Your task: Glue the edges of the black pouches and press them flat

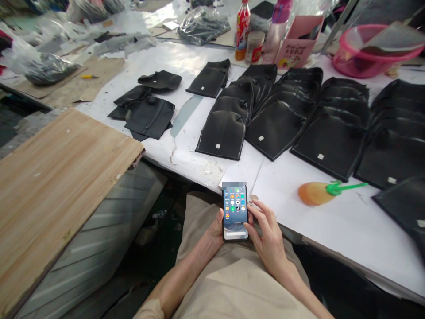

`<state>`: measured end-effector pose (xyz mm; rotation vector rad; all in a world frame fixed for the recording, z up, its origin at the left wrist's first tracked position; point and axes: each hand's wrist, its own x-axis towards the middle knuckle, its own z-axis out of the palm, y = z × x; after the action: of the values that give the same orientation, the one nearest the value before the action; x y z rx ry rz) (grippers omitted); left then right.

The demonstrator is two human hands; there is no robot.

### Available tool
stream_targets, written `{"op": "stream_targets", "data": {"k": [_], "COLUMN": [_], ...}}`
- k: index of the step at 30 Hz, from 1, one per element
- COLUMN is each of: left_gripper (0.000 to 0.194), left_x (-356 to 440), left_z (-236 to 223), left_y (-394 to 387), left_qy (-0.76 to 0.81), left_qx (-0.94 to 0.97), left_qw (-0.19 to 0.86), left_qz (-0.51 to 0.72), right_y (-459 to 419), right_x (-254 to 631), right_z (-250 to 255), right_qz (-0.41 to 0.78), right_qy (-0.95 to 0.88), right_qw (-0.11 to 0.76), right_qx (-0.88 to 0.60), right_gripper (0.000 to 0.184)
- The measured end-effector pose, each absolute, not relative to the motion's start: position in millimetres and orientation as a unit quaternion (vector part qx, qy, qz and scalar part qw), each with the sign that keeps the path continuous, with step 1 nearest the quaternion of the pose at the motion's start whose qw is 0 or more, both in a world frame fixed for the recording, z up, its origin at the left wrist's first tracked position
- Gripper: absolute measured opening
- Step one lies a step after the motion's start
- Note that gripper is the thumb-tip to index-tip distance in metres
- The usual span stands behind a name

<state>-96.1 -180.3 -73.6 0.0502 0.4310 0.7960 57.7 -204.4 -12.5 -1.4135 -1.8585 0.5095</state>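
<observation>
A smartphone (pixel 235 223) with a lit screen of app icons is held upright over my lap, just below the table's edge. My left hand (pixel 215 228) is closed around it, with the thumb along the left side and the other fingers mostly hidden behind. At the phone's right side is my right hand (pixel 268 235), its fingers apart and curved. Its thumb tip lies at the lower right of the screen, and the fingertips are by the right edge. Whether that thumb presses the glass, I cannot tell.
Black leather-like pieces (pixel 221 133) lie in overlapping rows on the white-covered table (pixel 285 208). An orange pear-shaped bottle (pixel 314 193) with a green top lies at right. Behind stand a red-labelled drink bottle (pixel 242 31), pink box (pixel 299 42) and pink basin (pixel 360 62). A wooden board (pixel 66 177) is left.
</observation>
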Motion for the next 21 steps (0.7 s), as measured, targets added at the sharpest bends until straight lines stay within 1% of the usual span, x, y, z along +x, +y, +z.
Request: {"op": "stream_targets", "data": {"k": [5, 12, 17, 21], "left_gripper": [0.103, 0.110, 0.105, 0.094], "left_x": [-96.8, -96.7, -97.0, -95.9], "left_z": [-72.7, -72.9, -74.4, -76.6], "left_y": [-181.8, -182.8, -184.0, -184.6], "left_qy": [0.208, 0.225, 0.214, 0.206], "left_qx": [0.027, 0.014, 0.001, -0.004], "left_qw": [0.900, 0.896, 0.898, 0.898], "left_qz": [0.381, 0.383, 0.384, 0.388], "right_y": [-200.7, -198.4, -195.4, -190.2], "right_x": [57.4, 57.0, 57.2, 56.4], "right_z": [-10.6, -8.7, -9.0, -8.5], "right_qz": [0.186, 0.179, 0.175, 0.166], "right_qy": [-0.725, -0.728, -0.728, -0.732], "right_qw": [0.363, 0.358, 0.355, 0.348], "right_qx": [-0.555, -0.557, -0.560, -0.561], "right_gripper": [0.038, 0.037, 0.036, 0.035]}}
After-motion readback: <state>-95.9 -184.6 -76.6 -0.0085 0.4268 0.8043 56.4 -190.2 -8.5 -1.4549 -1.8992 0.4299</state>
